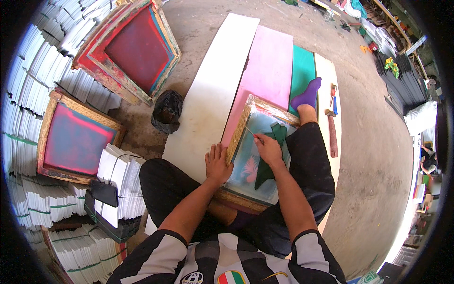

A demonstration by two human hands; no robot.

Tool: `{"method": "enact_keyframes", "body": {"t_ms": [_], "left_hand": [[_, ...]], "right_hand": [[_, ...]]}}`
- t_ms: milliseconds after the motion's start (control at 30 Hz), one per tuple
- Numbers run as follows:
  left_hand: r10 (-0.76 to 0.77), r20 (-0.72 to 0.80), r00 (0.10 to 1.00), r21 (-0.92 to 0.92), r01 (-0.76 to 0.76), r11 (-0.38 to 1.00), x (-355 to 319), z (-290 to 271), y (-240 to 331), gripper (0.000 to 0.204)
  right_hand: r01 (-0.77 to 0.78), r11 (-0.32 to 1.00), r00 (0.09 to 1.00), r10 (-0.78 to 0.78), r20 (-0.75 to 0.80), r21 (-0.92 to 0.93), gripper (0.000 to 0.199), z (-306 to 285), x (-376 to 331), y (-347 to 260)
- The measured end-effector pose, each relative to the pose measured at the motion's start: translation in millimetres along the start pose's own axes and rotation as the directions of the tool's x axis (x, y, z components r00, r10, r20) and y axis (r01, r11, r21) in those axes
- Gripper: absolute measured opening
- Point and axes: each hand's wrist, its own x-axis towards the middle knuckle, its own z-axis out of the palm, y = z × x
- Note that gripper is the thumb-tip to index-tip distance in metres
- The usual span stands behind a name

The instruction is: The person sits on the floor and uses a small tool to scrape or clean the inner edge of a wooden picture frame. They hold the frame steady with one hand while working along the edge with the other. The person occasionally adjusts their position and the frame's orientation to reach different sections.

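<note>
A wooden screen-printing frame with pale blue mesh rests between my legs, a pinkish patch showing through it. My left hand lies with stretched fingers against the left rail of the frame. Over the mesh, the closed fingers of my right hand grip a thin pointed tool with a reddish handle. Its tip points toward the inner edge of the left rail; whether it touches cannot be made out. A dark green cloth lies on the mesh, partly under my right hand and forearm.
Under the frame lie white, pink and green boards. A hammer and screwdriver lie right of my purple-socked foot. Left are a black bag, more screen frames and paper stacks.
</note>
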Motion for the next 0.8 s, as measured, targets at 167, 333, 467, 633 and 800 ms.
{"method": "enact_keyframes", "body": {"t_ms": [167,333,467,633,800], "left_hand": [[-0.006,0.016,1.0,0.014,0.006,1.0,1.3,-1.9,3.0,0.079],[-0.012,0.016,1.0,0.017,0.011,1.0,1.3,-1.9,4.4,0.08],[0.025,-0.032,0.999,0.026,-0.024,0.999,0.4,1.8,0.1,0.083],[0.023,-0.018,1.0,0.022,-0.023,1.0,-0.1,1.0,-0.3,0.084],[0.022,-0.014,1.0,0.047,-0.021,0.999,0.4,0.8,3.5,0.083]], "right_hand": [[-0.124,0.987,0.989,0.131,0.068,-0.099,0.035,-4.7,-3.8,-25.3],[-0.119,0.982,0.99,0.129,0.061,-0.147,0.033,-0.3,-2.1,-26.4],[-0.121,0.974,0.99,0.133,0.052,-0.192,0.032,1.8,-2.4,-32.5],[-0.124,0.97,0.989,0.138,0.054,-0.21,0.033,1.8,-2.8,-36.6],[-0.118,0.973,0.989,0.133,0.067,-0.199,0.033,2.4,-1.8,-30.5]]}}
